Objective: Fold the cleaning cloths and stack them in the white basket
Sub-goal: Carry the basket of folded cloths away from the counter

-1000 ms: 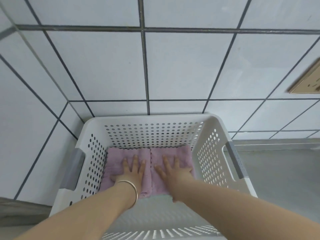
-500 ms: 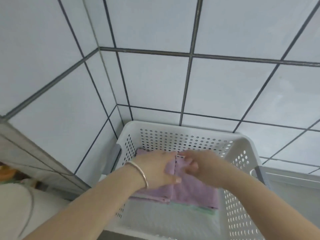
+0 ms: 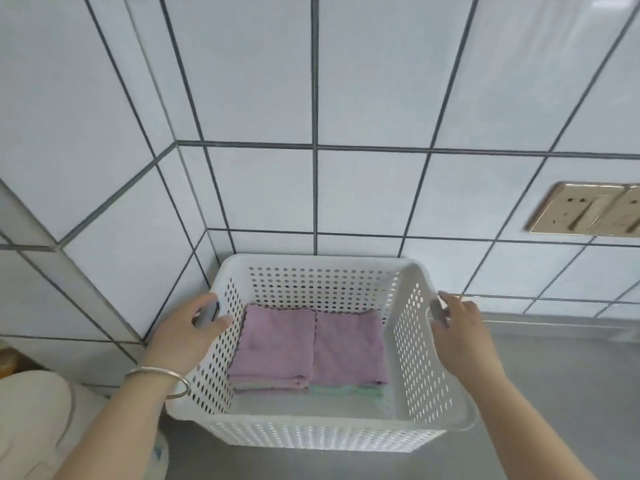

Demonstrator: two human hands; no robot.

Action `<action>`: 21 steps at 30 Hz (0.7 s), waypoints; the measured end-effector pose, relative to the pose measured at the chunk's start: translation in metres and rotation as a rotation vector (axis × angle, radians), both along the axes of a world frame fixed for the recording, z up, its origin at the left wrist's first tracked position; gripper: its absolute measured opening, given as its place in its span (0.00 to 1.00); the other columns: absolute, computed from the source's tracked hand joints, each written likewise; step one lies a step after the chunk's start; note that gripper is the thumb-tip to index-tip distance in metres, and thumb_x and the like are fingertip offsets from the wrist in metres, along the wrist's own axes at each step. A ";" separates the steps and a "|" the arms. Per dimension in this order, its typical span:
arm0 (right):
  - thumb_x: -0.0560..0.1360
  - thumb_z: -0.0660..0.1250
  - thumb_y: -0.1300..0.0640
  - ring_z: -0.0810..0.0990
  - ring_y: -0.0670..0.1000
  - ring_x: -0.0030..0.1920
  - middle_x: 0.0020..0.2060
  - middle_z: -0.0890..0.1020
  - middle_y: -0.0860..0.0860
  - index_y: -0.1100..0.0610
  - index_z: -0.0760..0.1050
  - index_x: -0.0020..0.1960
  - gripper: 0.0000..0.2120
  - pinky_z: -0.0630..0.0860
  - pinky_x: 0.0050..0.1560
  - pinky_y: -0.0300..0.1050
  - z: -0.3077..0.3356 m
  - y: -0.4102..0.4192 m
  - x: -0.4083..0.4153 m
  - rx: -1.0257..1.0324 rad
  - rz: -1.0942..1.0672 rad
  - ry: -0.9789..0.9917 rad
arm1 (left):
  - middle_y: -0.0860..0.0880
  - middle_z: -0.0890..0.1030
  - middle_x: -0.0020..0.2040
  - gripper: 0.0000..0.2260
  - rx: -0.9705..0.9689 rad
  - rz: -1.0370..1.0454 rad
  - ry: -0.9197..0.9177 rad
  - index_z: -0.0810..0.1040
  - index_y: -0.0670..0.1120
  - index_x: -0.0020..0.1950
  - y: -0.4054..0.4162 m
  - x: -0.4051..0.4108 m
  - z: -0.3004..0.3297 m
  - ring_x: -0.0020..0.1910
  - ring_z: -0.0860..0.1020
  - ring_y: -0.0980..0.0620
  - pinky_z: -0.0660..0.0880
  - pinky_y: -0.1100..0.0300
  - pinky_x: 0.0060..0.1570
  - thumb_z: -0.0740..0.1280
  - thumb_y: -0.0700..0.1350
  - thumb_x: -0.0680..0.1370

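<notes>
**Inspector:** On the grey countertop, pushed into the tiled corner, stands the white basket. Its walls are perforated and each short side carries a grey handle.

**Clerk:** And the cloths?

**Inspector:** Inside the basket, against the far wall, in two folded stacks side by side and touching. The left stack has a purple cloth on top, with paler edges showing beneath it at the near side. The right stack is likewise topped in purple, and a green cloth shows under its near edge. How many cloths lie in each stack I cannot tell.

**Clerk:** State of the hands?

**Inspector:** The left hand is at the left grey handle, thumb over the rim and fingers curled round the handle from outside: it grips it. A silver bangle sits on that wrist. The right hand is at the right grey handle; its fingers are curled at the handle, and I judge it to be holding, though the contact is partly hidden by the hand itself.

**Clerk:** Surroundings?

**Inspector:** White wall tiles with dark grout behind and to the left. A gold-coloured socket plate on the wall at the right. A pale garment shows at the lower left.
</notes>
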State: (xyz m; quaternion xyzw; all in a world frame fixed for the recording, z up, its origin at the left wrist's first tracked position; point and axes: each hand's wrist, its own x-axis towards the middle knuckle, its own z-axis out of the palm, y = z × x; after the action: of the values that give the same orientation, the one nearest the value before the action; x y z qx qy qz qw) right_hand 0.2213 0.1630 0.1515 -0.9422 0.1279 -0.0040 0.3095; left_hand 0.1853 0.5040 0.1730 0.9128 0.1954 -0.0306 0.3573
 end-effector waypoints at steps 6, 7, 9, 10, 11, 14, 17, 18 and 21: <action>0.80 0.55 0.58 0.70 0.48 0.30 0.35 0.76 0.50 0.55 0.73 0.51 0.08 0.67 0.32 0.40 -0.006 -0.006 -0.012 0.480 -0.084 0.120 | 0.37 0.79 0.50 0.15 -0.228 0.066 0.065 0.71 0.51 0.63 -0.002 -0.003 -0.005 0.41 0.75 0.47 0.67 0.58 0.42 0.65 0.45 0.76; 0.80 0.55 0.58 0.69 0.49 0.29 0.33 0.74 0.50 0.55 0.73 0.48 0.08 0.66 0.32 0.41 -0.002 -0.007 -0.016 0.474 -0.076 0.107 | 0.39 0.79 0.42 0.10 -0.237 0.068 0.045 0.74 0.49 0.56 -0.004 -0.005 0.000 0.37 0.74 0.47 0.65 0.59 0.37 0.66 0.42 0.76; 0.80 0.55 0.58 0.68 0.48 0.30 0.31 0.73 0.49 0.53 0.72 0.45 0.09 0.65 0.34 0.41 0.006 -0.014 -0.025 0.489 -0.083 0.064 | 0.42 0.73 0.31 0.06 -0.245 0.067 0.023 0.73 0.46 0.36 -0.007 -0.012 0.012 0.35 0.73 0.45 0.62 0.58 0.38 0.67 0.44 0.72; 0.80 0.55 0.58 0.68 0.48 0.30 0.31 0.72 0.49 0.52 0.72 0.47 0.08 0.65 0.34 0.40 0.012 -0.020 -0.032 0.509 -0.094 0.030 | 0.42 0.70 0.29 0.12 -0.233 0.038 0.027 0.69 0.44 0.31 -0.008 -0.015 0.017 0.34 0.72 0.45 0.63 0.56 0.41 0.67 0.49 0.69; 0.80 0.55 0.58 0.67 0.47 0.29 0.30 0.72 0.48 0.51 0.72 0.48 0.08 0.64 0.32 0.39 0.017 -0.025 -0.037 0.512 -0.102 -0.001 | 0.43 0.69 0.28 0.15 -0.241 -0.008 0.028 0.67 0.43 0.30 -0.005 -0.018 0.021 0.35 0.72 0.44 0.63 0.54 0.44 0.66 0.53 0.66; 0.79 0.55 0.58 0.67 0.47 0.29 0.29 0.71 0.47 0.52 0.72 0.44 0.09 0.62 0.31 0.39 0.037 -0.048 -0.069 0.478 -0.129 -0.097 | 0.39 0.70 0.31 0.18 -0.277 -0.160 -0.013 0.74 0.45 0.42 -0.002 -0.033 0.028 0.37 0.75 0.40 0.68 0.46 0.50 0.67 0.58 0.64; 0.79 0.55 0.58 0.66 0.48 0.28 0.28 0.71 0.47 0.54 0.67 0.36 0.13 0.61 0.31 0.40 0.052 -0.084 -0.117 0.457 -0.205 -0.181 | 0.37 0.75 0.35 0.14 -0.298 -0.246 -0.065 0.77 0.52 0.49 -0.051 -0.062 0.064 0.41 0.78 0.38 0.69 0.47 0.51 0.65 0.56 0.67; 0.79 0.55 0.58 0.66 0.48 0.29 0.28 0.71 0.48 0.54 0.66 0.35 0.13 0.62 0.31 0.41 0.056 -0.098 -0.133 0.449 -0.230 -0.200 | 0.40 0.75 0.33 0.13 -0.297 -0.261 -0.087 0.77 0.52 0.48 -0.069 -0.070 0.071 0.39 0.77 0.41 0.68 0.49 0.48 0.66 0.55 0.67; 0.78 0.56 0.60 0.66 0.48 0.28 0.27 0.70 0.48 0.54 0.65 0.34 0.14 0.61 0.31 0.41 0.068 -0.143 -0.190 0.422 -0.312 -0.257 | 0.43 0.74 0.32 0.04 -0.344 -0.335 -0.131 0.78 0.58 0.45 -0.127 -0.101 0.086 0.37 0.75 0.44 0.65 0.52 0.45 0.68 0.52 0.71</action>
State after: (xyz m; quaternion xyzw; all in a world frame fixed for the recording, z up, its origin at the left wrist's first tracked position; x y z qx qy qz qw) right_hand 0.0312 0.0199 0.2192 -0.8177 0.2292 -0.1442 0.5080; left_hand 0.0844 0.3769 0.2587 0.8582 0.0096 -0.0629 0.5093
